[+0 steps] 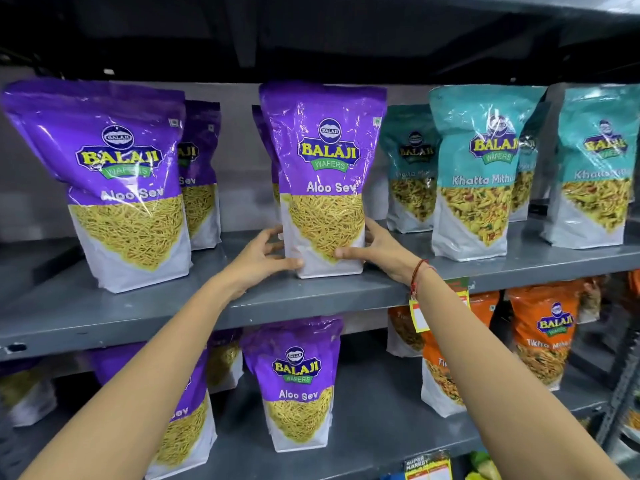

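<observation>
A purple Aloo Sev pouch [323, 174] stands upright on the grey upper shelf [311, 296], in the middle of the view. My left hand [263, 252] grips its lower left side, thumb on the front near the base. My right hand [375, 249] grips its lower right side, thumb across the front. A red thread band sits on my right wrist. The pouch's base rests on the shelf.
Another purple Aloo Sev pouch [114, 181] stands to the left, with more behind it. Teal Khatta Mitha pouches [479, 168] fill the right of the shelf. The lower shelf [381, 424] holds more purple pouches [299, 386] and orange pouches [543, 336]. A yellow price tag [420, 315] hangs from the shelf edge.
</observation>
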{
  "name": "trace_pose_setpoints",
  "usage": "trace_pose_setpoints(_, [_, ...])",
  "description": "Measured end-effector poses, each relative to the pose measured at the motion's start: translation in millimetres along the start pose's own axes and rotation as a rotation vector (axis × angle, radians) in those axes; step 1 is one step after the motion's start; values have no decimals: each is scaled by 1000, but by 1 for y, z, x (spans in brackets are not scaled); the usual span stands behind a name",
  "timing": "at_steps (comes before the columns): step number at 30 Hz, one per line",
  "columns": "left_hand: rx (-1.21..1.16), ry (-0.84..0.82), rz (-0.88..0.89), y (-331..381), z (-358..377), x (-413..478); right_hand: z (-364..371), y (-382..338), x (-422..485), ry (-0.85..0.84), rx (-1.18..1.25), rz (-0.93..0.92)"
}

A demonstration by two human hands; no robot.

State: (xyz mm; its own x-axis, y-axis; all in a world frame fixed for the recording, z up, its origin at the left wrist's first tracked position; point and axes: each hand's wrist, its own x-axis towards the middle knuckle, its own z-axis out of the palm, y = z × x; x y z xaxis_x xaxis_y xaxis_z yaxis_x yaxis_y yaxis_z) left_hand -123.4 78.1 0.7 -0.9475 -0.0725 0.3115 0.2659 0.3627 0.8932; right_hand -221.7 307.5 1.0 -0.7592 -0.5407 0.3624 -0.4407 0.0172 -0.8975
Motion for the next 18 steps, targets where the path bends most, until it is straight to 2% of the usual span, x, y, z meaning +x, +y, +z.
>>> trace_pose_setpoints(9, [33, -9, -49, -3, -2, -2, 4, -5, 3, -112, -74, 39])
trace_pose_setpoints(18, [69, 35, -55, -4, -1, -5, 1, -1, -1, -84, -143, 42])
